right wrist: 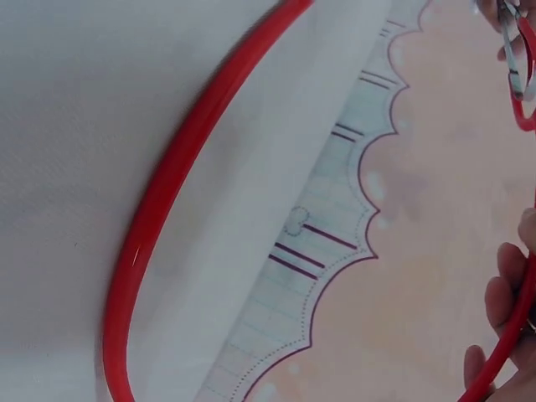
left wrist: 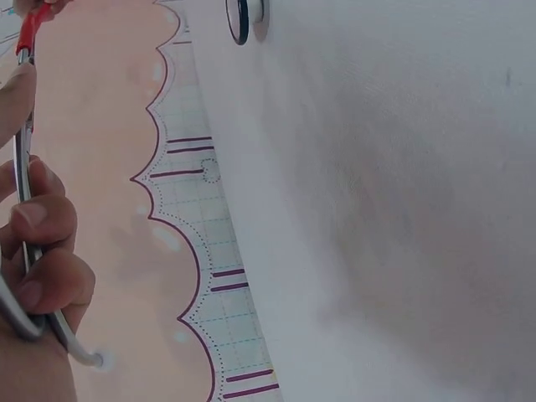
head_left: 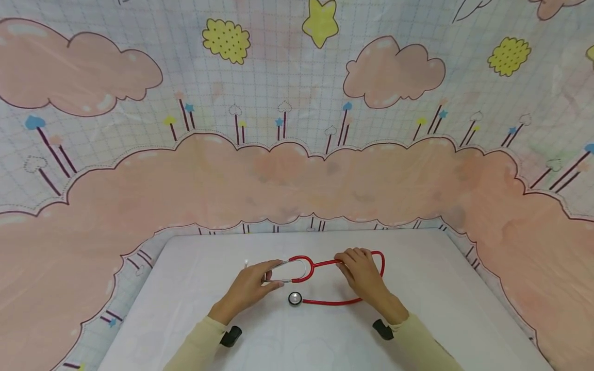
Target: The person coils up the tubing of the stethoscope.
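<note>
A red stethoscope (head_left: 303, 257) stretches between both hands above the white table. My left hand (head_left: 252, 282) grips its metal ear tubes (left wrist: 23, 180); in the left wrist view the fingers curl round them, and a pale ear tip (left wrist: 102, 359) sticks out below. The red tubing (head_left: 327, 263) runs right from the Y-joint to my right hand (head_left: 364, 273), whose fingers curl round it. Beyond that hand the tubing (right wrist: 159, 201) loops back toward the left. At its end the round chest piece (head_left: 295, 298) lies on the table, between the hands and nearer the front.
The white table (head_left: 297, 340) carries the stethoscope. Behind and beside it hangs a cloth (head_left: 287, 180) printed with clouds, stars and a grid. A black wrist strap piece (head_left: 231, 336) sits at the left wrist, another black piece (head_left: 382, 330) at the right.
</note>
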`<state>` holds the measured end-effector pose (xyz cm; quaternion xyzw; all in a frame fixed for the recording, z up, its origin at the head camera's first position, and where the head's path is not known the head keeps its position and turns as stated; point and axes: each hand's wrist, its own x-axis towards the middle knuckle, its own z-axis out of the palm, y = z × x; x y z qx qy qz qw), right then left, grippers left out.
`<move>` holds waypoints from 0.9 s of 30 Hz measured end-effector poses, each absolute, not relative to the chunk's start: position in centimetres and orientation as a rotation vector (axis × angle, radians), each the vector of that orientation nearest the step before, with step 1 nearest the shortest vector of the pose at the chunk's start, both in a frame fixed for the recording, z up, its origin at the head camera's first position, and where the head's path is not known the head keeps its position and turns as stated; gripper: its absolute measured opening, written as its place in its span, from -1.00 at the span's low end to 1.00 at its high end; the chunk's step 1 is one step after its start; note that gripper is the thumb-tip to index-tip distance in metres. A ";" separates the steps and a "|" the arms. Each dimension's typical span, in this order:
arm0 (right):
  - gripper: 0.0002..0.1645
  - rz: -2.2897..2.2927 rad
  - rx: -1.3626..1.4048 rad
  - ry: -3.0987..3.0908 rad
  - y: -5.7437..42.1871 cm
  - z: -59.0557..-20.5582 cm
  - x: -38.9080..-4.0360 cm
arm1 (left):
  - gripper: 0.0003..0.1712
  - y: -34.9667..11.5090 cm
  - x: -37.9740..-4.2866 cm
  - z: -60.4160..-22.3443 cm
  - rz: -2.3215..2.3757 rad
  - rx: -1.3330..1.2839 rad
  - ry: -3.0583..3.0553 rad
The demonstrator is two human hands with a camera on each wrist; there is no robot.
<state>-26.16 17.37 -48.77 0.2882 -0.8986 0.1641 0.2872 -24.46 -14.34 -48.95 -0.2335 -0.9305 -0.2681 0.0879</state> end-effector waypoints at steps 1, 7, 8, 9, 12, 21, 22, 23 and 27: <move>-0.77 0.450 0.777 -2.383 17.4 -48.7 -26.1 | -0.36 -14.4 -24.4 -48.9 -0.798 -0.709 -2.765; -0.79 0.503 0.816 -2.297 17.6 -47.9 -25.7 | -0.34 -14.4 -23.9 -48.5 -0.801 -0.740 -2.757; -0.75 0.508 0.822 -2.287 17.6 -47.9 -25.6 | -0.33 -14.3 -23.8 -48.4 -0.798 -0.738 -2.760; -0.67 0.514 0.830 -2.274 17.6 -47.8 -25.6 | -0.33 -14.3 -23.7 -48.4 -0.797 -0.739 -2.759; -0.44 0.525 0.852 -2.234 17.5 -47.6 -25.5 | -0.32 -14.3 -23.4 -48.4 -0.767 -0.749 -2.747; -0.53 0.536 0.922 -2.141 17.3 -46.5 -25.2 | -0.33 -14.2 -23.0 -48.2 -0.637 -0.850 -2.678; -0.53 0.534 0.930 -2.133 17.3 -46.4 -25.2 | -0.33 -14.1 -23.0 -48.1 -0.628 -0.862 -2.671; -0.53 0.534 0.939 -2.126 17.3 -46.2 -25.1 | -0.33 -14.1 -23.0 -48.1 -0.617 -0.871 -2.666; -0.54 0.539 0.974 -2.099 17.2 -45.7 -25.1 | -0.34 -13.9 -22.7 -47.7 -0.596 -0.904 -2.654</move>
